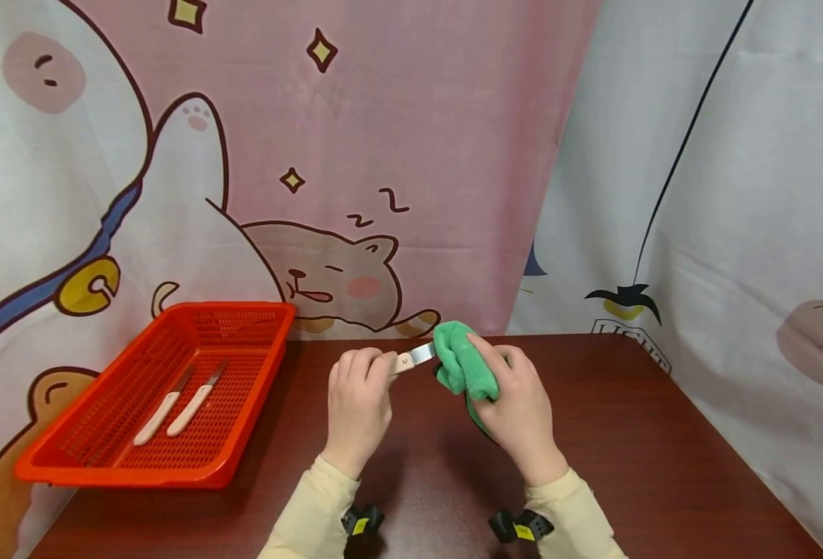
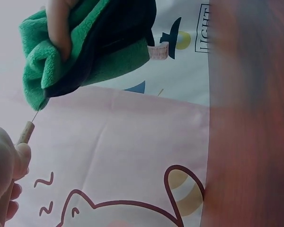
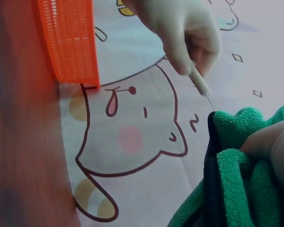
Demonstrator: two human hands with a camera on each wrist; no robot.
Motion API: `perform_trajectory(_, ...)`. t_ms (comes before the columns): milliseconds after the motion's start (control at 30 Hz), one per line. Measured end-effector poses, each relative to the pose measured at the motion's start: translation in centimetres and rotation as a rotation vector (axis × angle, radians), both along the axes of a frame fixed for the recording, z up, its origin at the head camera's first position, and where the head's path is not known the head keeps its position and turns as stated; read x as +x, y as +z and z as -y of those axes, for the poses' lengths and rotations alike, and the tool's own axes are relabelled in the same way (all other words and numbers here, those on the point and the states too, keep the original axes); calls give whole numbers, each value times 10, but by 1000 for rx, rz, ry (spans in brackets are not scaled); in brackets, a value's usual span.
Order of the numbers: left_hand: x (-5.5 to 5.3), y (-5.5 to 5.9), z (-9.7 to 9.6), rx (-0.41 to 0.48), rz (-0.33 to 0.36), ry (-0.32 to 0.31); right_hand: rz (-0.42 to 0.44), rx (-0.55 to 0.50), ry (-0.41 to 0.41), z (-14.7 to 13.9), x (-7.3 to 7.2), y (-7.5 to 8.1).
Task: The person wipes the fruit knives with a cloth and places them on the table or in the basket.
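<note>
My left hand (image 1: 359,400) grips the pale handle of a knife (image 1: 404,362), its blade pointing right. A green towel (image 1: 462,361) with a dark edge is bunched in my right hand (image 1: 519,404) and wraps the blade, so only a short stretch of metal shows beside the handle. In the left wrist view the towel (image 2: 109,66) hangs in folds with a small white label. The right wrist view has the thin blade entering the towel (image 3: 241,120) just past the handle. Both hands are raised over the table.
An orange-red plastic basket (image 1: 226,466) stands on the left of the brown table (image 1: 635,435). Two knives with pale handles (image 1: 191,407) lie inside it. Printed cloth (image 1: 411,116) with cartoon animals hangs behind the table and along its right side.
</note>
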State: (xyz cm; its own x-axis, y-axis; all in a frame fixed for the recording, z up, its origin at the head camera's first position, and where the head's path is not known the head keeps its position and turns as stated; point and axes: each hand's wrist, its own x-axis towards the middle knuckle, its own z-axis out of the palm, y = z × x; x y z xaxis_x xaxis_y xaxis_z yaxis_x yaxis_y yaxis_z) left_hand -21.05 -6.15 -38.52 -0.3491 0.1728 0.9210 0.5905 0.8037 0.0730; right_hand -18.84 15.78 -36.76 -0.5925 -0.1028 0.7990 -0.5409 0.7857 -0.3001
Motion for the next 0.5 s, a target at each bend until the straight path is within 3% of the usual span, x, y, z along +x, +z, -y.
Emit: perform_trajectory(500,-1,0,2,19,3,-29,2,-39,-82,-19,-6,4)
